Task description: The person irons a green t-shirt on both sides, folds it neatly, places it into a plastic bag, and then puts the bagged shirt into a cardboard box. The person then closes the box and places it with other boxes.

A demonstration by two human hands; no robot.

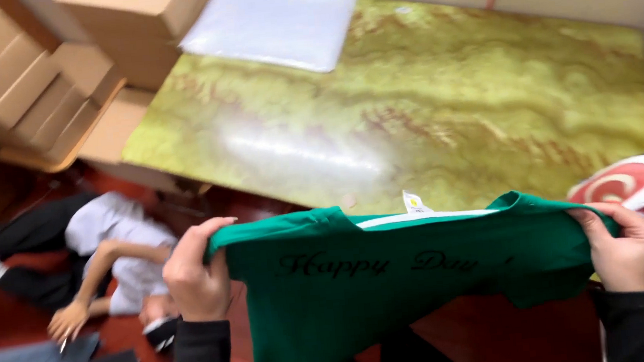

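Green shirt [393,283] hangs stretched between both hands at its shoulders, front to the camera, above the near edge of the yellow marbled table [438,93]. Left hand [198,273] and right hand [624,244] each clench bunched cloth. Either fistful looks shallow, so one shoulder could slip and sag floorward.

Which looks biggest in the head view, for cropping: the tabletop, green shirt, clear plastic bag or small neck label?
1. Yellow-green marbled tabletop
2. Green shirt, though nearness to the camera enlarges it
3. Clear plastic bag
4. Neck label
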